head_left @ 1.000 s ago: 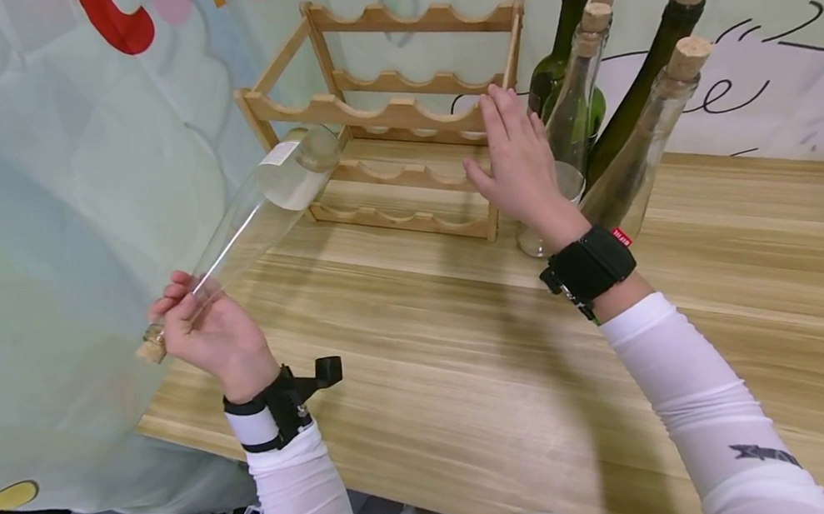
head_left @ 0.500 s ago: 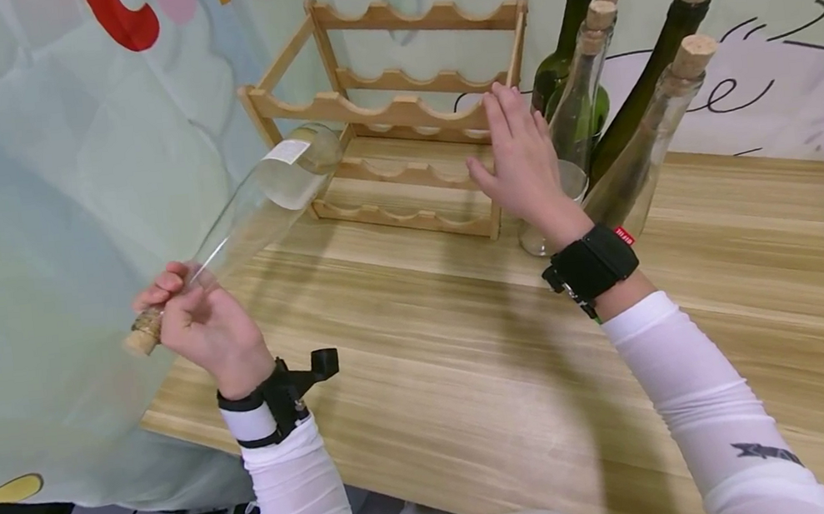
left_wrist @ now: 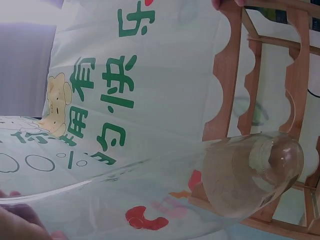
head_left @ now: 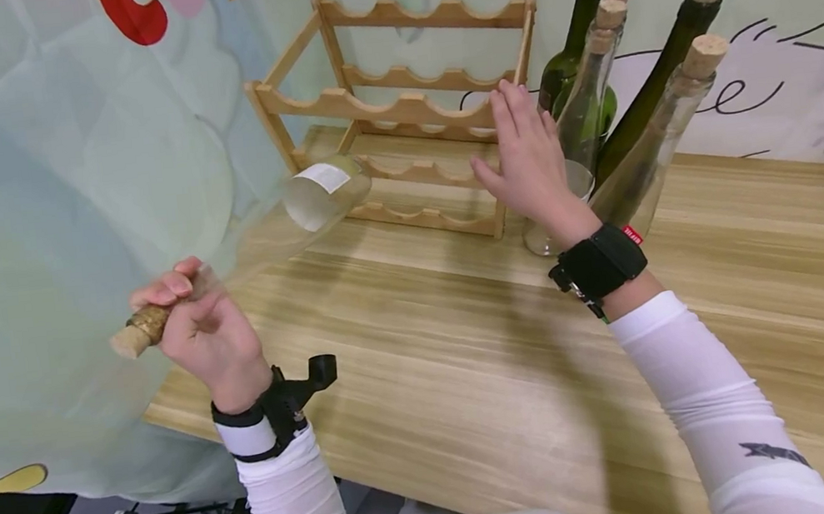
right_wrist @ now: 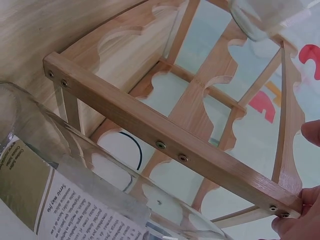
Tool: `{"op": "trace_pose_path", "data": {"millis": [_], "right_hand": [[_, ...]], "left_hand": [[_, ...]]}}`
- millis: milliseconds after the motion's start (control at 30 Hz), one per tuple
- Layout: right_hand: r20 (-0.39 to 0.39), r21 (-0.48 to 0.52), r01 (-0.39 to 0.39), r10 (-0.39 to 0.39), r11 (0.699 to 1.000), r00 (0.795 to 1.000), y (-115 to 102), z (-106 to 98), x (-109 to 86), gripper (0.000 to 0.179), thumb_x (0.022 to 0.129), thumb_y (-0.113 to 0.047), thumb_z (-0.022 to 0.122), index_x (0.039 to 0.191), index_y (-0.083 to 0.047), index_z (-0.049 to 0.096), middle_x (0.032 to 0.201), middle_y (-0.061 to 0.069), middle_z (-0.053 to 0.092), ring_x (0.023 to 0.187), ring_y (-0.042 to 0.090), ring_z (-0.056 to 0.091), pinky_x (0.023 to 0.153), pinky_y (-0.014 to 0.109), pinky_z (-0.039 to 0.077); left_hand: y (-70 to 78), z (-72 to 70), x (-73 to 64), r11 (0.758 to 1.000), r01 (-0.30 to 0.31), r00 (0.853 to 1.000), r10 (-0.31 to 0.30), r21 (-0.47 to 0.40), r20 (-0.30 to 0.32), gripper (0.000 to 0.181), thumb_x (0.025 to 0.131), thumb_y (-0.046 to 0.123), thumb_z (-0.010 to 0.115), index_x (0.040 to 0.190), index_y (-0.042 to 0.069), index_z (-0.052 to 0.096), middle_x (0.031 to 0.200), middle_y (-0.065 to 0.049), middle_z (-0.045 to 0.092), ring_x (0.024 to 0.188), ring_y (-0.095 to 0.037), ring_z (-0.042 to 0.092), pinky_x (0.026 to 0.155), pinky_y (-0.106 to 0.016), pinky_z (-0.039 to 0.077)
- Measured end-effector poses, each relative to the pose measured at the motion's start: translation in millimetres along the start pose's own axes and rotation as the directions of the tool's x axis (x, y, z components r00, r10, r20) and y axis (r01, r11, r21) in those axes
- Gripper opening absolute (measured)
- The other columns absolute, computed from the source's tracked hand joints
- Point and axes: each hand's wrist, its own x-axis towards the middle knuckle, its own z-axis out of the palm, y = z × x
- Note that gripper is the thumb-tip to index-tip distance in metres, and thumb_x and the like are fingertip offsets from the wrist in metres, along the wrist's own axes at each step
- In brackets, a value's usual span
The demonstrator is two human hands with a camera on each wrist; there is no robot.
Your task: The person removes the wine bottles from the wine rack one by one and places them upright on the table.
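Note:
My left hand point(head_left: 213, 336) grips a clear glass bottle point(head_left: 326, 195) by its neck, with the cork point(head_left: 132, 337) sticking out past the fingers. The bottle is tilted, its labelled base pointing at the front left of a wooden wine rack point(head_left: 374, 110). In the left wrist view the bottle's base point(left_wrist: 280, 165) overlaps the rack's scalloped bars point(left_wrist: 227, 70). My right hand point(head_left: 525, 153) rests on the rack's upper front right corner, fingers over the top. The right wrist view shows fingertips point(right_wrist: 305, 215) at that corner of the rack's side post point(right_wrist: 150, 132).
Several corked bottles, green point(head_left: 664, 71) and clear point(head_left: 659, 139), stand just right of the rack and close to the right wrist. A wooden table point(head_left: 469, 368) lies underneath. A printed cloth point(head_left: 74, 200) hangs along the left and back.
The bottle's base has dropped and shifted right, from the rack's upper front bar towards its lower level, while the neck end rose slightly. My right hand stays on the rack's corner.

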Motion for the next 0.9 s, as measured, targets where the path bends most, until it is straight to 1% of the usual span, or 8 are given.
{"op": "trace_pose_path", "data": {"millis": [33, 100, 367, 467, 567, 667, 767, 900], "right_hand": [[0.004, 0.003, -0.003, 0.002, 1.0, 1.0, 0.3, -0.5, -0.1, 0.073, 0.086, -0.037, 0.05, 0.141, -0.008, 0.012, 0.149, 0.007, 0.006, 0.138, 0.021, 0.002, 0.109, 0.047, 0.008], [0.009, 0.005, -0.003, 0.003, 1.0, 1.0, 0.5, -1.4, -0.1, 0.073, 0.086, -0.038, 0.05, 0.141, -0.007, 0.012, 0.149, 0.006, 0.004, 0.138, 0.021, 0.002, 0.109, 0.048, 0.008], [0.031, 0.008, -0.008, 0.007, 1.0, 0.999, 0.3, -2.2, -2.0, 0.077, 0.086, -0.041, 0.049, 0.142, -0.008, 0.009, 0.15, 0.004, -0.002, 0.137, 0.019, -0.007, 0.109, 0.048, 0.005], [0.04, 0.008, -0.01, 0.009, 1.0, 0.999, -0.4, -1.6, -3.9, 0.08, 0.085, -0.043, 0.049, 0.143, -0.009, 0.005, 0.15, 0.003, -0.007, 0.136, 0.016, -0.013, 0.11, 0.048, 0.002], [0.01, 0.014, 0.01, -0.01, 1.0, 1.0, -2.1, 1.7, -8.0, 0.083, 0.084, -0.045, 0.051, 0.142, -0.008, 0.006, 0.15, 0.005, -0.007, 0.136, 0.017, -0.014, 0.11, 0.047, 0.0], [-0.068, 0.037, 0.074, -0.072, 0.997, 0.995, -5.7, 9.3, -14.6, 0.086, 0.079, -0.045, 0.058, 0.141, -0.005, 0.014, 0.15, 0.011, -0.001, 0.137, 0.022, -0.01, 0.11, 0.048, 0.001], [-0.133, 0.048, 0.182, -0.174, 0.982, 0.976, -10.1, 21.3, -22.8, 0.09, 0.073, -0.046, 0.066, 0.139, -0.003, 0.021, 0.148, 0.015, 0.008, 0.137, 0.028, -0.002, 0.109, 0.05, 0.004], [-0.129, 0.083, 0.33, -0.319, 0.94, 0.939, -17.9, 37.3, -33.4, 0.093, 0.067, -0.046, 0.071, 0.136, -0.003, 0.025, 0.145, 0.017, 0.016, 0.137, 0.029, 0.005, 0.108, 0.052, 0.01]], "left_hand": [[0.0, 1.7, -0.5, 1.0, 0.012, 1.0, -0.012, -0.021, 0.001, 0.039, 0.031, -0.022, 0.053, 0.061, -0.003, 0.035, 0.054, -0.013, 0.04, 0.063, -0.031, 0.048, 0.074, -0.035, 0.04], [0.0, 5.1, -1.4, 0.999, 0.036, 0.999, -0.035, -0.034, 0.009, 0.039, 0.03, -0.02, 0.056, 0.06, -0.004, 0.036, 0.053, -0.014, 0.041, 0.062, -0.031, 0.049, 0.074, -0.036, 0.04], [-0.5, 11.4, -7.1, 0.985, 0.163, 0.986, -0.161, -0.053, 0.036, 0.032, 0.036, -0.021, 0.053, 0.06, -0.004, 0.041, 0.052, -0.014, 0.046, 0.062, -0.032, 0.053, 0.076, -0.038, 0.039], [-0.7, 11.9, -8.5, 0.982, 0.186, 0.982, -0.184, -0.039, 0.05, 0.032, 0.038, -0.021, 0.053, 0.061, -0.003, 0.041, 0.053, -0.014, 0.046, 0.063, -0.033, 0.054, 0.078, -0.038, 0.038], [-0.4, 13.1, -10.0, 0.978, 0.204, 0.977, -0.202, -0.037, 0.064, 0.032, 0.039, -0.021, 0.054, 0.061, -0.003, 0.04, 0.053, -0.013, 0.046, 0.062, -0.033, 0.055, 0.078, -0.039, 0.039], [0.3, 15.0, -11.4, 0.971, 0.232, 0.971, -0.227, -0.053, 0.079, 0.031, 0.04, -0.021, 0.053, 0.061, -0.003, 0.041, 0.053, -0.014, 0.047, 0.062, -0.032, 0.056, 0.077, -0.039, 0.039], [0.9, 16.5, -12.3, 0.958, 0.276, 0.959, -0.269, -0.076, 0.093, 0.029, 0.041, -0.021, 0.051, 0.062, -0.004, 0.041, 0.054, -0.015, 0.048, 0.063, -0.033, 0.055, 0.078, -0.04, 0.038], [1.4, 16.4, -13.8, 0.933, 0.348, 0.935, -0.338, -0.089, 0.111, 0.027, 0.042, -0.02, 0.05, 0.063, -0.004, 0.043, 0.055, -0.016, 0.049, 0.067, -0.032, 0.052, 0.08, -0.039, 0.036]]}}
